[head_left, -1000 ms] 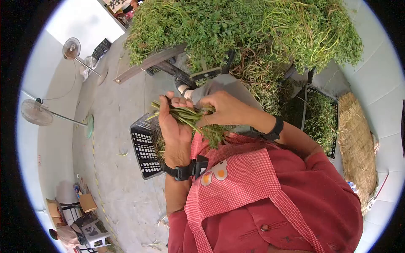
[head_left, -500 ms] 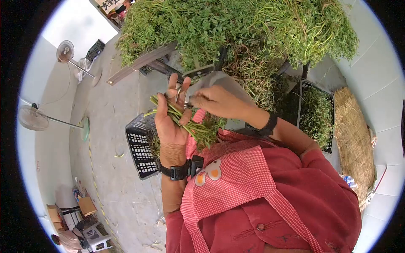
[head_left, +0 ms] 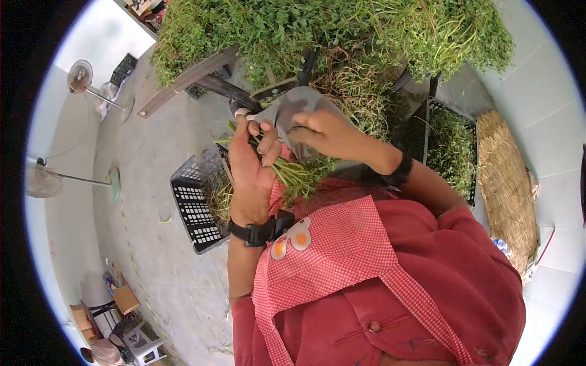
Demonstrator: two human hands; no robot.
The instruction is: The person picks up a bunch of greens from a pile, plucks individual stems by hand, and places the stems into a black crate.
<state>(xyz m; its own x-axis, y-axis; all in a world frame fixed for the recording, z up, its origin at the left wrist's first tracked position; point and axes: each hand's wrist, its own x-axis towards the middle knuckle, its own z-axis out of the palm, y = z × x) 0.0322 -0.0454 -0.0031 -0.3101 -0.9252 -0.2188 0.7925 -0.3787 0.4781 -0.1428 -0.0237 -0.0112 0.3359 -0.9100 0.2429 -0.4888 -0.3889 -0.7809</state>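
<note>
My left hand is closed around a small bunch of green stems. The cut stem ends stick out past the thumb side, and the leafy ends hang toward my apron. Just right of it, my right hand is held apart from the bunch with its fingers curled together; whatever they may hold is hidden. Under and behind both hands lies a grey translucent plastic sheet. Beyond them, a large heap of leafy greens covers a raised surface with a wooden edge.
A black crate with plant scraps stands on the floor to my left. Another crate of greens is at the right, beside a rolled straw mat. Two stand fans are by the left wall, with a white stool lower down.
My right hand has drawn back slightly to the right, away from the stems. The left fingers have folded further over the bunch. The whole view has shifted a little.
</note>
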